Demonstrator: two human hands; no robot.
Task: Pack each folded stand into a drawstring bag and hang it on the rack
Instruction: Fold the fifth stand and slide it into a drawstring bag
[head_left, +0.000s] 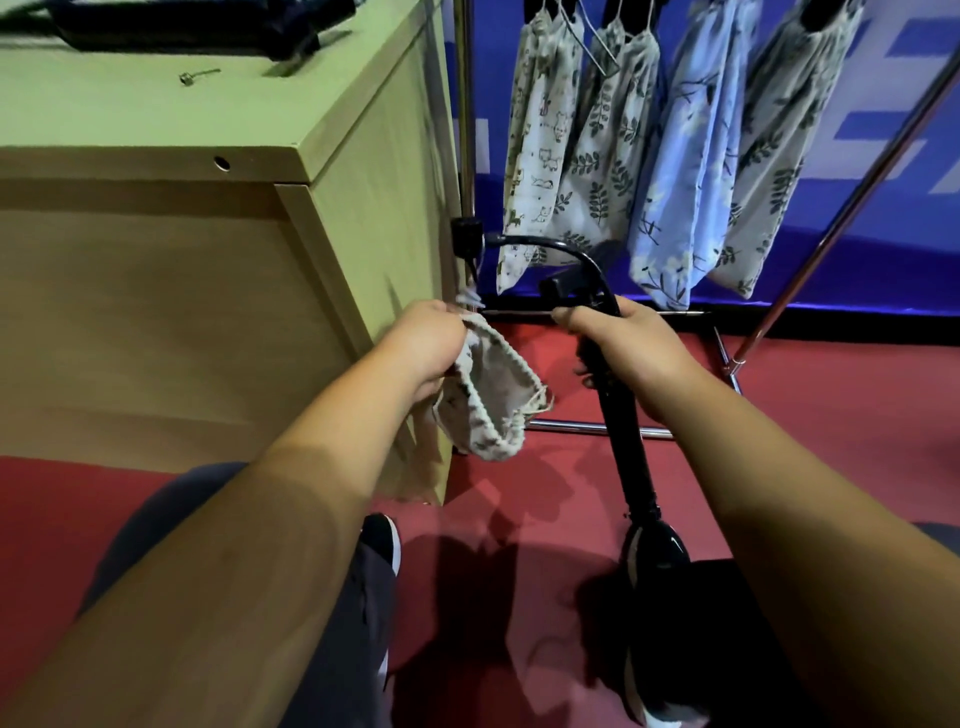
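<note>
My left hand grips a pale printed drawstring bag by its gathered mouth; the bag hangs crumpled below the hand. My right hand holds a black folded stand around its upper part. The stand's pole slants down to the floor, and its curved arm and clamp stick up above my fingers. The two hands are level and a short gap apart, in front of the metal rack. Several filled bags hang from the rack's hangers.
A beige wooden cabinet stands at the left, close to my left hand, with dark gear and a small screw on top. The red floor lies below, with my shoes on it. A blue wall is behind the rack.
</note>
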